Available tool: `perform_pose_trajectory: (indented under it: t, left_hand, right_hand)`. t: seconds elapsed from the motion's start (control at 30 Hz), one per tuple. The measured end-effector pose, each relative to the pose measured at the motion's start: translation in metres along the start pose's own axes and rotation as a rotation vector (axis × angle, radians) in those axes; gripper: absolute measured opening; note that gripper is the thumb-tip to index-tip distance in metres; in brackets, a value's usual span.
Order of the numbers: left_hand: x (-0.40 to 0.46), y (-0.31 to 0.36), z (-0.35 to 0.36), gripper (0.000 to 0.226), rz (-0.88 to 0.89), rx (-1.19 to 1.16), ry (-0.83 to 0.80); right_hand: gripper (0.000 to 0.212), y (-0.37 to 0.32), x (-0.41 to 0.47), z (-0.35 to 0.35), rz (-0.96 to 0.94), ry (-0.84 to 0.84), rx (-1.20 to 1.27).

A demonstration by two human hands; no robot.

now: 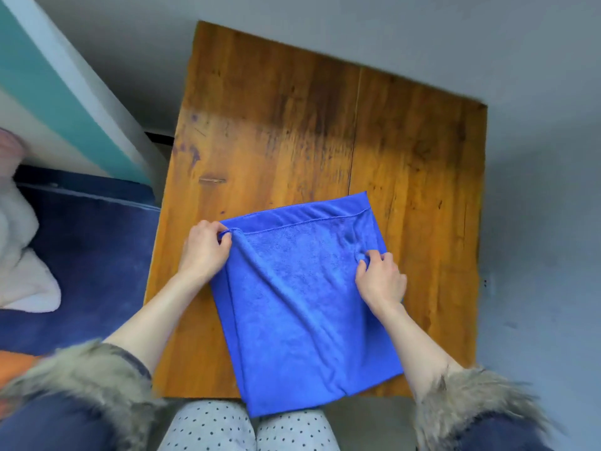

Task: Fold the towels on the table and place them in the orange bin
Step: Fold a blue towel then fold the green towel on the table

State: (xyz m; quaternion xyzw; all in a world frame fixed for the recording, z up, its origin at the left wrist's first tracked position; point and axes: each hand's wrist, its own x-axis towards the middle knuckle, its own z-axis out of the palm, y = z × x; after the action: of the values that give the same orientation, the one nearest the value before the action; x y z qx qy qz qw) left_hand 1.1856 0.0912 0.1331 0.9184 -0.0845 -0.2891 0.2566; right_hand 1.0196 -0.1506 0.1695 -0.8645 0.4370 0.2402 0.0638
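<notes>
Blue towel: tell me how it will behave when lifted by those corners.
The blue towel will likely sag limply: it already creases where the left hand and right hand pinch it. It probably feels light. Its overhanging near edge may slide off the table.

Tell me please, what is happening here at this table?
A person is folding a blue towel on a wooden table. The left hand pinches the towel's far left corner, and the right hand pinches the cloth near its right edge. The towel already lies doubled, its near end hanging over the table's edge toward the person's knees. Something orange shows at the lower left, mostly hidden.
</notes>
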Motion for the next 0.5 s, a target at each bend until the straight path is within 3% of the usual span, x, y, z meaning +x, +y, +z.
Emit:
perform_pose_trajectory:
  t: [0.1,0.2,0.3,0.4,0.5]
  left_hand:
    - [0.003,0.008,0.000,0.019,0.002,0.017,-0.007]
    - [-0.004,0.008,-0.005,0.018,0.001,-0.010,0.006]
    - [-0.013,0.006,-0.010,0.016,0.018,-0.055,0.032]
    - [-0.017,0.000,-0.010,0.015,0.038,-0.036,0.068]
    - [-0.018,-0.001,-0.010,0.016,0.075,0.057,0.138]
  right_hand:
    - [0.030,0.007,0.018,-0.007,-0.024,0.120,0.081]
    - [0.039,0.006,0.046,-0.024,-0.215,0.176,0.173]
    - [0.042,0.001,0.072,-0.037,-0.438,0.143,0.009]
    - [0.027,-0.007,0.088,-0.043,-0.598,0.131,-0.166]
    - [0.020,-0.009,0.095,-0.050,-0.644,0.154,-0.186]
